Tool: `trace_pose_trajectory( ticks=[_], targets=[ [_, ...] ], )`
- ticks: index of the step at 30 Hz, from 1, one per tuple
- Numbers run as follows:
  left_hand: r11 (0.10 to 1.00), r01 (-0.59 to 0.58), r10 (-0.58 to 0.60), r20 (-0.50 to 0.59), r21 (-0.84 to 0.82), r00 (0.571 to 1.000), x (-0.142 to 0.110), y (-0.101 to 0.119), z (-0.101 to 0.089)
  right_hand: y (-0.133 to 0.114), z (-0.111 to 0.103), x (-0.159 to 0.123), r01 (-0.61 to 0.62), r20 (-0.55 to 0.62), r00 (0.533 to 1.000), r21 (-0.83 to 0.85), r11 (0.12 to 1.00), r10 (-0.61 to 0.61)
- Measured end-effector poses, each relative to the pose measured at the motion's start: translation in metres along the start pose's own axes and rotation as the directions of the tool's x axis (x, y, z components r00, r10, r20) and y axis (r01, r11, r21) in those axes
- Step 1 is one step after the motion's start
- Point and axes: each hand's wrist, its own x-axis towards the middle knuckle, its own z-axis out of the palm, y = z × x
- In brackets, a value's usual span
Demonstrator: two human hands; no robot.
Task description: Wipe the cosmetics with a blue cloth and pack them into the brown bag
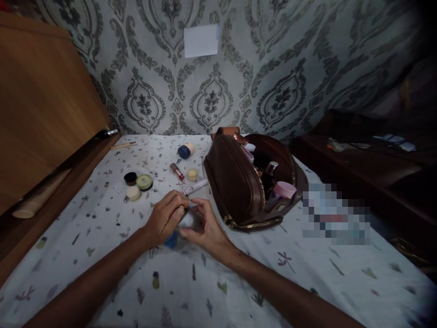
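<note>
Above the printed white cloth (184, 278), both hands close around a small pale round container (190, 222), its exact kind blurred and partly hidden. My left hand (166, 216) has curled fingers pressed on its upper left side, where a dark edge shows. From the right, the thumb and fingers of my right hand (209, 228) wrap the same container. A blue item (170, 240) shows just under the left hand; I cannot tell what it is. Beyond the hands lie a white tube (197, 186), a lipstick (176, 171) and a small yellowish pot (192, 174).
An unzipped brown leather bag (235, 177) with cosmetics, among them a pink-lidded item (285, 189), stands right of the hands. Round pots (144, 182) lie to the left. Farther back are a blue-capped container (186, 150) and a brush (124, 145). A wooden cabinet (44, 100) borders the left.
</note>
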Motion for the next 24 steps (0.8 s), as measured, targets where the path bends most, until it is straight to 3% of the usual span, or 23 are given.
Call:
trace_pose_trajectory(
  ticks=[5,9,13,18,22,24],
  targets=[
    [0.992,0.112,-0.112,0.009,0.053,0.994,0.0,0.004,0.003,-0.008,-0.001,-0.003,0.078,-0.013,0.997,-0.172,0.982,-0.081],
    [0.989,0.148,-0.147,-0.014,0.026,0.989,-0.001,0.003,0.006,-0.009,-0.004,-0.004,0.08,-0.024,0.996,-0.204,0.976,-0.086],
    [0.993,0.116,-0.116,-0.022,-0.034,0.993,-0.001,0.001,0.005,-0.009,-0.008,-0.004,-0.022,0.044,0.999,-0.011,1.0,0.023],
    [0.993,0.096,-0.098,-0.033,-0.064,0.995,-0.002,0.0,0.002,-0.011,-0.009,-0.003,-0.133,0.137,0.985,0.231,0.964,0.103],
    [0.961,0.227,-0.251,-0.152,-0.16,0.956,-0.006,-0.003,0.003,-0.013,-0.003,-0.001,-0.14,0.13,0.987,0.419,0.897,0.093],
    [0.932,0.287,-0.324,-0.152,-0.222,0.934,-0.009,-0.006,0.007,-0.013,0.0,0.001,-0.132,0.102,0.99,0.497,0.858,0.093]
  ],
)
